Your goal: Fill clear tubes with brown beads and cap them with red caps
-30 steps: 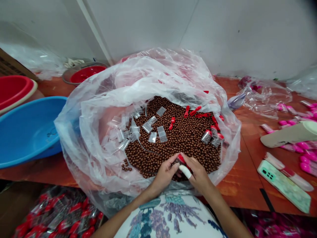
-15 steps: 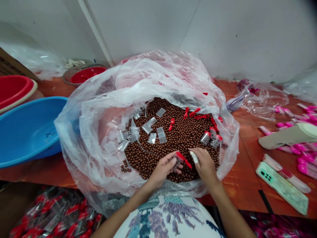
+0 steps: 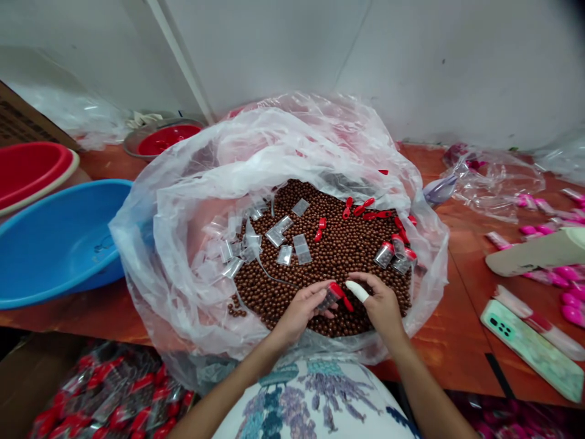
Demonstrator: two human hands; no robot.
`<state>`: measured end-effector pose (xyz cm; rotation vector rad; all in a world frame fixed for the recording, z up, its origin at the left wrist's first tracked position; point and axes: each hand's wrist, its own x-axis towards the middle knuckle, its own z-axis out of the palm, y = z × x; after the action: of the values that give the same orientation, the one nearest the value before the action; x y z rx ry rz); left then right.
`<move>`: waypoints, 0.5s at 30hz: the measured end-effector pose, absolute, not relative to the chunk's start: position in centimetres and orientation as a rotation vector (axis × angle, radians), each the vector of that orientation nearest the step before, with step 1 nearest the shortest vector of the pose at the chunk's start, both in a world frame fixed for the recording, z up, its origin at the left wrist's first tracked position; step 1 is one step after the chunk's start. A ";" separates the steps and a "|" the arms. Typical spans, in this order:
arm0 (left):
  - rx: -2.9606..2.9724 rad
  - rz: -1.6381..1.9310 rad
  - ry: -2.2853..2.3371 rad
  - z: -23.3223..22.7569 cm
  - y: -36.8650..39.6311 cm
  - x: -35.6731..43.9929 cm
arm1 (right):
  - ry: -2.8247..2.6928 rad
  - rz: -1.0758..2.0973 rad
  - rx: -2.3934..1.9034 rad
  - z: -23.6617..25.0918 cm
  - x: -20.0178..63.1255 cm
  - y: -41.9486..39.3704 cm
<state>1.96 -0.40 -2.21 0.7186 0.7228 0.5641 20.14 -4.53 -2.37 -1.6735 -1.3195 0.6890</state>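
Note:
My left hand (image 3: pixel 306 308) is closed around a small clear container (image 3: pixel 329 298) with a red cap, dark balls showing through its wall. A red piece (image 3: pixel 348 303) sticks out from the cap. Just to the right is my right hand (image 3: pixel 378 299), its thumb wrapped in white and its fingers apart, with nothing visible in it. Both hands are over a heap of brown balls (image 3: pixel 292 292) inside a large clear plastic bag (image 3: pixel 192 201). Empty clear containers (image 3: pixel 301 249) lie on the balls at left. Filled red-capped containers (image 3: pixel 397 253) and red caps (image 3: pixel 364 206) lie at right.
A blue basin (image 3: pixel 59 238) and red basin (image 3: pixel 31 174) stand at left. A phone (image 3: pixel 532 347), a pale bottle (image 3: pixel 534 253) and pink items lie at right. Below the table edge is a pile of filled red-capped containers (image 3: pixel 119 396).
My right hand has turned slightly and its wrapped thumb has moved nearer the red cap. My left hand keeps hold of the container. The whole view has shifted a little.

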 end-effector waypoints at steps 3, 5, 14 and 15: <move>0.792 0.565 0.728 -2.5 -0.5 2.1 | -1.197 0.851 -1.551 -2.2 18.6 -4.8; 0.824 0.583 0.727 -2.6 -0.6 2.3 | -1.248 0.858 -1.488 -2.1 17.9 -4.9; 0.635 0.752 0.707 -1.4 -0.5 2.7 | -1.316 0.653 -1.613 -2.7 18.0 -6.7; 0.620 0.756 0.712 -1.3 -0.4 2.7 | -1.354 0.632 -1.655 -2.9 18.3 -7.0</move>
<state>2.66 -0.44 -1.26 0.6199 0.7119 0.7559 18.29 -6.97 -2.94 -1.6552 -1.3544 0.6318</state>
